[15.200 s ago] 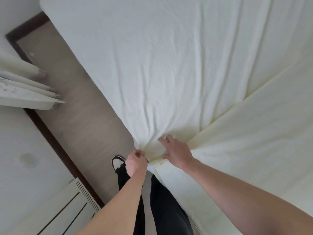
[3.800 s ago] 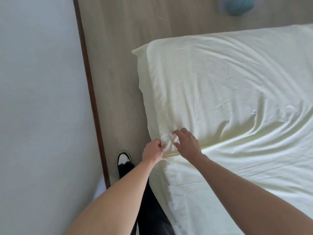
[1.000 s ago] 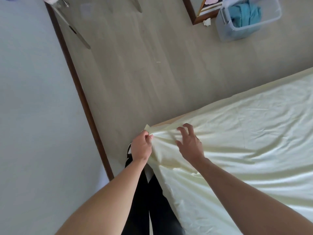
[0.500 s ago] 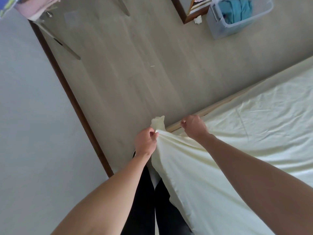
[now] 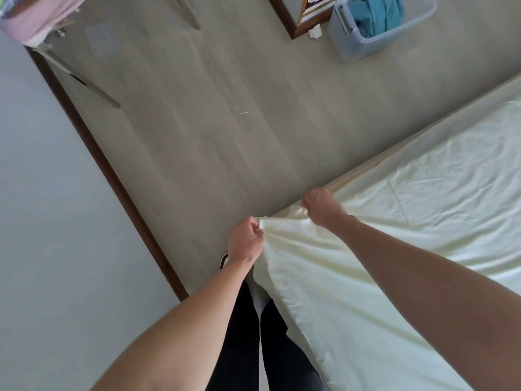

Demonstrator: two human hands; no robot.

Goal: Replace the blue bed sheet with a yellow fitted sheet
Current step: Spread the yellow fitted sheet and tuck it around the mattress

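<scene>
Pale wood floor (image 5: 225,114) runs along a grey wall with a dark skirting board, and the bed fills the lower right. At its near corner the fingers (image 5: 255,225) of the left hand (image 5: 244,242) are curled tight, pinching the free corner of the yellow fitted sheet (image 5: 380,249). The right hand (image 5: 320,206), farther along the bed's far edge, grips the hem in a closed fist. Between the two the cloth is bunched and lifted — a strip of bare mattress edge (image 5: 355,174) shows just beyond the right hand. From both hands the uncovered corner lies outward and down toward the floor, so the pull likely goes that way; the left hand is nearer it. A bin (image 5: 349,43) holds the blue bed sheet (image 5: 375,15) — well apart.
</scene>
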